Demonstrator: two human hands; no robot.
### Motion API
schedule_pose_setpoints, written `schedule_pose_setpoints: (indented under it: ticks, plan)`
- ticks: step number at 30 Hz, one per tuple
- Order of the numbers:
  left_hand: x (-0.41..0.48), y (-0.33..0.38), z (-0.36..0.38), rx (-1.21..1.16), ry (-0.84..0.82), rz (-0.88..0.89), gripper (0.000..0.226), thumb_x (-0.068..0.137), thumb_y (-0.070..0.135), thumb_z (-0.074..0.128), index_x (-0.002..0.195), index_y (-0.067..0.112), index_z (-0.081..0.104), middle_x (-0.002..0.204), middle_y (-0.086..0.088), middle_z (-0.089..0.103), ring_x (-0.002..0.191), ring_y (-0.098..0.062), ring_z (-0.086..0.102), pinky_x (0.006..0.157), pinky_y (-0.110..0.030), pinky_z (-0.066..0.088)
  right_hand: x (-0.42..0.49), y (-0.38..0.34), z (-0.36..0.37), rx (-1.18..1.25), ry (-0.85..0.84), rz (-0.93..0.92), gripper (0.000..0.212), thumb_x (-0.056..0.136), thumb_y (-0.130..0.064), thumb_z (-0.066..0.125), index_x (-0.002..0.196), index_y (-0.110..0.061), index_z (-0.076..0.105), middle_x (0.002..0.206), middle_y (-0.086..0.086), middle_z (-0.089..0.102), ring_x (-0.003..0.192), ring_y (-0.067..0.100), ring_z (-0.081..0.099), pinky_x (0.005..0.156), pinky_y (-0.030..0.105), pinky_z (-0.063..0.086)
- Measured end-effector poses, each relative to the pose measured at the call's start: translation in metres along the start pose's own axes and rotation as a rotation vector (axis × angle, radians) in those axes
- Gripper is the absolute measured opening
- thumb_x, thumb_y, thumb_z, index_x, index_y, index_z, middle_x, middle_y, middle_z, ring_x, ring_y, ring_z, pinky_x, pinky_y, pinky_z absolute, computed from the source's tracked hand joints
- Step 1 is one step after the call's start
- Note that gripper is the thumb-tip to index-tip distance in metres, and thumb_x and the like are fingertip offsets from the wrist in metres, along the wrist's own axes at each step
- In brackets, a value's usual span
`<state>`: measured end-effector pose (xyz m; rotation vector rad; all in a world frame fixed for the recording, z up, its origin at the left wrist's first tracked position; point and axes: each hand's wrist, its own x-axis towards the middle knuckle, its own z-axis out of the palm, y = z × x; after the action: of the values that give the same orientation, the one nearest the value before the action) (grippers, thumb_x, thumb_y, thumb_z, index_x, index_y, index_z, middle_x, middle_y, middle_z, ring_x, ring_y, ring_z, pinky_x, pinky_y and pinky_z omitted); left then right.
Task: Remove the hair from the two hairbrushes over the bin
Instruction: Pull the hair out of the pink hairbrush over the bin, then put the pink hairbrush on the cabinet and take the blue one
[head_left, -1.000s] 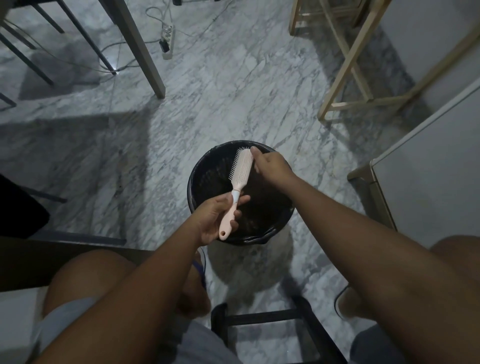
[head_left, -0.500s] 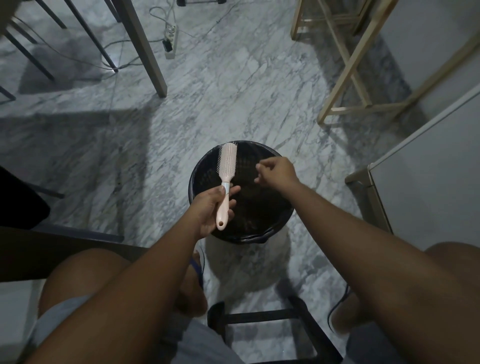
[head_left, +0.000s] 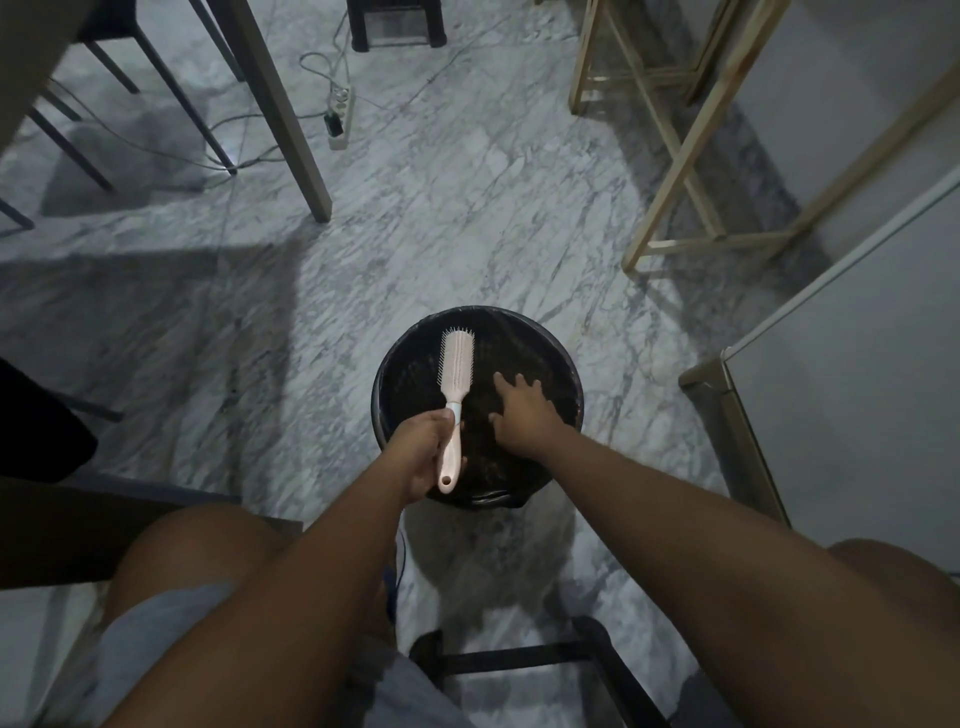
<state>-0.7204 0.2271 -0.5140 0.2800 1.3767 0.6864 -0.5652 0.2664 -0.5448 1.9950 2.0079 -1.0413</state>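
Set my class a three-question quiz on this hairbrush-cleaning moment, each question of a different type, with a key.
1. True or false: the left hand grips the pink hairbrush by its handle.
2. The right hand is: A) pinching the bristles; B) open, fingers spread, over the bin; C) resting on a knee.
3. Fill in: the brush head points ___ from the person.

Key: 1 true; 2 B; 3 away.
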Motion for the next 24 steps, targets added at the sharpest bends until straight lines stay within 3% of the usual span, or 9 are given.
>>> schedule_pose_setpoints:
  ticks: [4,12,19,24]
  plan:
    - [0.011,-0.014,0.003,0.038,0.101,-0.03,0.026,0.1,0.016,0.05,0.12,0.005,0.063,0.099,-0.015,0.065,0.088,-0.027,0.061,0.086,-0.039,0.049,-0.001,0.014,0.012,-0.074,-0.012,0.021,0.077,0.099,-0.032,0.054,0.159,-0.017,0.006,0.164,0.02,0.012,0.151,0.044,0.007,0.121,0.059,0.018]
    - [0.02,-0.024,0.017,0.017,0.136,-0.078,0.023,0.099,0.008,0.048,0.117,0.001,0.061,0.102,-0.017,0.064,0.1,-0.031,0.059,0.097,-0.045,0.046,0.005,0.029,0.019,-0.099,-0.021,0.002,0.079,0.099,-0.032,0.054,0.159,-0.015,0.006,0.164,0.021,0.012,0.151,0.044,0.006,0.122,0.055,0.016]
    - [-0.009,0.013,0.046,0.079,0.133,-0.05,0.018,0.099,0.008,0.049,0.11,0.002,0.062,0.094,-0.016,0.064,0.086,-0.027,0.06,0.093,-0.043,0.048,-0.016,0.022,-0.035,-0.063,0.043,-0.024,0.078,0.099,-0.036,0.052,0.159,-0.015,0.007,0.163,0.022,0.011,0.15,0.046,0.005,0.122,0.056,0.014]
    - [-0.069,0.08,0.095,0.22,0.079,0.028,0.02,0.099,0.014,0.051,0.11,0.004,0.064,0.089,-0.014,0.064,0.082,-0.026,0.059,0.07,-0.035,0.048,-0.061,0.009,-0.13,-0.014,0.156,-0.017,0.077,0.099,-0.038,0.051,0.158,-0.015,0.007,0.164,0.021,0.007,0.15,0.045,0.002,0.122,0.056,0.014]
